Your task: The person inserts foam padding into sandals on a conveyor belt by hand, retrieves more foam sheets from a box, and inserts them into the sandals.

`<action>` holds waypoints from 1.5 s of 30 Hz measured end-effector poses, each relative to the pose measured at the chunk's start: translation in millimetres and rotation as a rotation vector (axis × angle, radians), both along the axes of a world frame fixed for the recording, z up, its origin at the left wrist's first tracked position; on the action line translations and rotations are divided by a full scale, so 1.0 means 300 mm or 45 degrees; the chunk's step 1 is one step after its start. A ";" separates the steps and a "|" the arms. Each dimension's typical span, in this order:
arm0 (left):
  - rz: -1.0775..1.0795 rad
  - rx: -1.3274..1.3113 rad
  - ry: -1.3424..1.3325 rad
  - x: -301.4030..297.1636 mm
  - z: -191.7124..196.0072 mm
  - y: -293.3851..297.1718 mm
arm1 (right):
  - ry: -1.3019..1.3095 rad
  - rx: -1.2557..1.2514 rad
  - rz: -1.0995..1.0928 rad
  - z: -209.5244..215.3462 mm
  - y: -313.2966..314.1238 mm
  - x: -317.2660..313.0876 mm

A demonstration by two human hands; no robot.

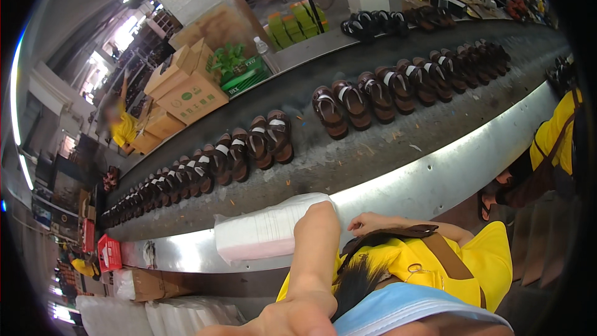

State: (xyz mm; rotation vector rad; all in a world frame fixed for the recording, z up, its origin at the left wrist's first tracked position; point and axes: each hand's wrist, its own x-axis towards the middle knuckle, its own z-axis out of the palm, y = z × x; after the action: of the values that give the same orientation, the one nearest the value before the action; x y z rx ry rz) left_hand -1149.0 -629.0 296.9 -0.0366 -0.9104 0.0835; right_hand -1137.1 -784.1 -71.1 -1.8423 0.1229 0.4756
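Note:
My left arm is bent, its elbow on or just over a plastic-wrapped stack of white sheets [258, 231] at the metal edge of the bench. My left hand [283, 320] is raised close at the lower edge of the picture; its fingers are mostly cut off. My right hand [365, 223] lies at the metal edge [410, 193] right of the stack, fingers loosely bent and apart, nothing visible in them. Beyond, brown sandals with white straps stand in two rows on the dark belt, a left row [217, 160] and a right row [376, 96].
Cardboard boxes [186, 84], a green plant [230, 59] and a clear bottle [261, 46] stand along the far side. Black sandals [373, 23] lie on the far ledge. A co-worker in yellow [556, 134] is at the right, another person [121, 124] far left. A red basket [109, 253] stands left.

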 end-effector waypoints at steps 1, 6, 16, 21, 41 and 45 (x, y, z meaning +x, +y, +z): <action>0.034 -0.071 0.057 -0.009 -0.002 -0.007 | -0.009 -0.016 -0.006 0.000 -0.007 -0.004; 0.139 -0.214 -0.073 0.043 -0.046 -0.022 | 0.017 0.011 -0.020 0.014 -0.019 -0.016; -0.222 0.397 -0.520 0.156 -0.060 0.042 | -0.007 -0.045 0.017 -0.001 -0.057 -0.038; -0.224 0.159 -0.355 0.095 -0.062 -0.078 | 0.002 -0.033 0.021 0.006 -0.077 -0.050; -0.250 0.439 -0.345 0.022 -0.026 -0.062 | 0.002 -0.024 0.018 -0.011 -0.147 -0.112; -0.219 0.463 -0.392 0.029 -0.040 -0.032 | 0.017 0.003 0.038 -0.003 -0.152 -0.115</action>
State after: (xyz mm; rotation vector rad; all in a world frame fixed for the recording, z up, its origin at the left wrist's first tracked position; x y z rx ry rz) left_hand -1140.4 -638.4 284.9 0.2156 -1.2146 -0.2542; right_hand -1171.6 -829.6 -71.9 -1.8407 0.1039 0.5089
